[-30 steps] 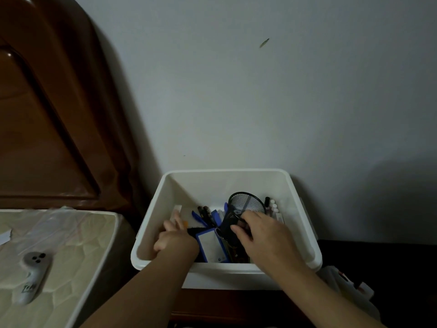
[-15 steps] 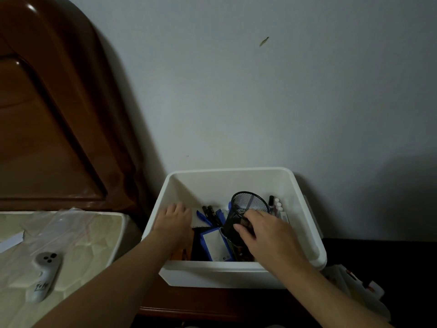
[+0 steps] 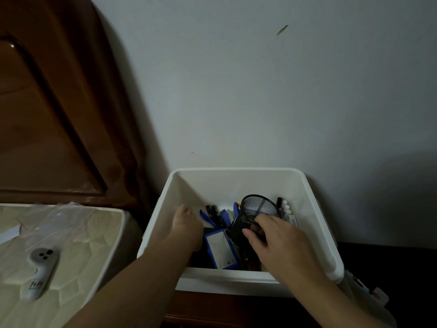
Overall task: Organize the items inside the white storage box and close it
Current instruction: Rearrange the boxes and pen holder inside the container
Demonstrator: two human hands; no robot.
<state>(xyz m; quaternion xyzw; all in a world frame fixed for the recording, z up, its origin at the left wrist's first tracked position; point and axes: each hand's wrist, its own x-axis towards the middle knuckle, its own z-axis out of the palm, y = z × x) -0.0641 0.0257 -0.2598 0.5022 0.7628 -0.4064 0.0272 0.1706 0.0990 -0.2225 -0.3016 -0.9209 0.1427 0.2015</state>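
Note:
An open white storage box (image 3: 316, 209) stands against the wall on a wooden stand. Inside lie a black mesh pen cup (image 3: 259, 208), tilted, several pens (image 3: 216, 215), white-capped markers (image 3: 286, 209) and a blue card holder (image 3: 220, 248). My right hand (image 3: 281, 247) grips the mesh cup from the near side, fingers curled round its wall. My left hand (image 3: 185, 224) reaches into the box's left part, fingers extended down toward the floor of the box; what its fingertips touch is hidden. No lid is in view.
A bed (image 3: 71, 247) with a cream quilted cover lies at the left, bearing a grey controller (image 3: 40, 268) and a clear plastic bag (image 3: 61, 221). A dark wooden headboard (image 3: 47, 102) rises behind it. White items (image 3: 364, 292) lie right of the box.
My left hand has moved from the box's near left corner further in along the left wall. My right hand has kept hold of the mesh cup.

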